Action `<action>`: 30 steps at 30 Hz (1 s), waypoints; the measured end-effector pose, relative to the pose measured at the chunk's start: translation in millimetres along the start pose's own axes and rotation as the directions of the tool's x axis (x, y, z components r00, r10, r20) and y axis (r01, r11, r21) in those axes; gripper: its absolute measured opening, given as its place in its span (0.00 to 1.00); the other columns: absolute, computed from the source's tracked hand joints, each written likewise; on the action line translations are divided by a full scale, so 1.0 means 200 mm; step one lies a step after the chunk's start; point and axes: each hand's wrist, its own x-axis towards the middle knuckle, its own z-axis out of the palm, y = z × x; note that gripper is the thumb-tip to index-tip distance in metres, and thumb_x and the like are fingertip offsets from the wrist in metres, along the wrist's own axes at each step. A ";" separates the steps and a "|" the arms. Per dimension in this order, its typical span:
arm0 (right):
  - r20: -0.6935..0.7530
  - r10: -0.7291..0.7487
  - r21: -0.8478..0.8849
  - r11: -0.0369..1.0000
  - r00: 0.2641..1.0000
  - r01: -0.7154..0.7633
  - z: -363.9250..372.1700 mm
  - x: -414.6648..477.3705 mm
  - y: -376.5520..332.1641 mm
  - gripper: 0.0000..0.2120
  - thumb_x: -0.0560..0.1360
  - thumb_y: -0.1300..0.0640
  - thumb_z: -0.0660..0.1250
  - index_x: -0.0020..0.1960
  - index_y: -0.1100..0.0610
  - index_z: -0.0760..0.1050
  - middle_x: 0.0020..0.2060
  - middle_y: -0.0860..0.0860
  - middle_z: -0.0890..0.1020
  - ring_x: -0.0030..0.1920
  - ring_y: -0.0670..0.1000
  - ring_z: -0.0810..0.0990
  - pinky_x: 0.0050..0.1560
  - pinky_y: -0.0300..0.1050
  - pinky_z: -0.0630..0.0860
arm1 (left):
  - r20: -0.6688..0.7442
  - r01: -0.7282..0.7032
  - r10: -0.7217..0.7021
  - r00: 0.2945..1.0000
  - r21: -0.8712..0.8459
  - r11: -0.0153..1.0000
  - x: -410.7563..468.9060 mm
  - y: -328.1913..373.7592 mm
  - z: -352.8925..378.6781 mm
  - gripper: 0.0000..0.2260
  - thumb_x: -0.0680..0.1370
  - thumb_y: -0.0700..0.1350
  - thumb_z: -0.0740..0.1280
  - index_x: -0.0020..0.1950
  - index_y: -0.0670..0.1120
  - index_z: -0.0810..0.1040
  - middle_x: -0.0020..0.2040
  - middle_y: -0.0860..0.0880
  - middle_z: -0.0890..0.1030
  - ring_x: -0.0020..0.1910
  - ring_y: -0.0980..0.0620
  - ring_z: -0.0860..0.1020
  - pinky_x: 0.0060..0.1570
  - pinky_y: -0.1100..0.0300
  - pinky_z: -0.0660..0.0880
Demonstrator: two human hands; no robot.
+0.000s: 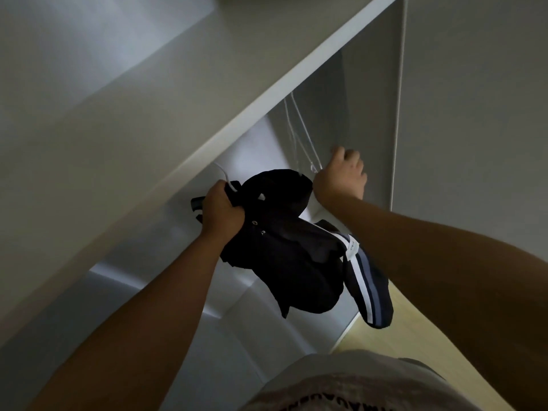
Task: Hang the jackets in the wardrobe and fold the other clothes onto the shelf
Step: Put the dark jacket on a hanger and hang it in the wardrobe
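Left hand: fingers curled tight round a bunched fold at the top of the dark jacket, near what looks like the collar. Pinched in the same fist, a white hanger, with only its curved hook showing above the knuckles. Hanging from that grip down and to the right, the bulk of the jacket, crumpled, in the air in front of the open wardrobe. Lowest of all, one sleeve with white and blue stripes along its length, above the pale wooden floor.

Right hand: raised higher and reaching deeper into the wardrobe, just beside the upper edge of the jacket, seen from the back. Fingers bent away from the camera; impossible to tell whether closed on anything or merely curled. Just left of it, several thin pale lines slanting down from under the top panel, too faint to name, ending in a small clear loop close to the wrist.

Hidden: the rest of the hanger, inside the cloth and the fist; the right fingertips, behind the hand's own back. On the jacket front, a few small pale marks, too small to read. Wardrobe interior dim, its grey panels hard to tell apart. Cut off at the bottom edge, a light shirt with dark lettering, unreadable. Both forearms bare, coming in from the lower corners.
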 end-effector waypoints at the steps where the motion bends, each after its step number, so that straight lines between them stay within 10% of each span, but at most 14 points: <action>1: 0.002 -0.100 0.033 0.994 0.995 0.100 0.01 -0.04 0.00 0.18 0.79 0.54 0.63 0.68 0.54 0.69 0.64 0.57 0.71 0.64 0.60 0.72 0.64 0.56 0.70 | -0.008 0.003 -0.004 1.000 -0.010 1.000 0.00 0.01 0.00 0.07 0.75 0.40 0.72 0.49 0.39 0.76 0.41 0.48 0.79 0.35 0.62 0.73 0.31 0.77 0.67; 7: 0.288 -0.508 0.093 0.858 0.812 0.504 0.08 -0.30 -0.02 0.18 0.81 0.39 0.57 0.53 0.53 0.73 0.50 0.53 0.77 0.47 0.56 0.78 0.50 0.54 0.77 | -0.050 0.019 -0.019 0.999 0.008 1.000 0.03 0.03 -0.02 0.04 0.76 0.37 0.69 0.49 0.40 0.76 0.38 0.56 0.74 0.34 0.63 0.71 0.29 0.78 0.65; 19: 0.123 -0.432 0.107 0.901 0.893 0.421 0.15 -0.36 -0.19 0.09 0.83 0.56 0.58 0.57 0.60 0.73 0.50 0.58 0.80 0.44 0.61 0.79 0.38 0.49 0.67 | -0.075 -0.166 0.161 0.984 -0.060 0.984 0.05 0.12 -0.14 0.06 0.72 0.34 0.71 0.48 0.41 0.82 0.46 0.46 0.84 0.45 0.51 0.82 0.45 0.54 0.82; 26: 0.118 -0.429 0.134 0.900 0.895 0.414 0.10 -0.30 -0.39 0.05 0.80 0.62 0.61 0.53 0.61 0.74 0.34 0.49 0.67 0.33 0.53 0.69 0.30 0.44 0.61 | -0.060 -0.026 0.026 0.998 0.006 1.000 0.10 0.06 -0.19 0.27 0.72 0.39 0.72 0.71 0.44 0.73 0.68 0.38 0.73 0.69 0.46 0.65 0.66 0.50 0.72; 30: 0.167 -0.424 0.105 0.905 0.890 0.412 0.08 -0.28 -0.48 0.08 0.77 0.65 0.61 0.54 0.61 0.75 0.33 0.49 0.67 0.33 0.53 0.70 0.34 0.48 0.67 | -0.058 -0.053 0.053 0.997 0.006 0.999 0.11 0.03 -0.22 0.19 0.75 0.39 0.73 0.64 0.40 0.78 0.58 0.43 0.80 0.61 0.45 0.74 0.62 0.48 0.76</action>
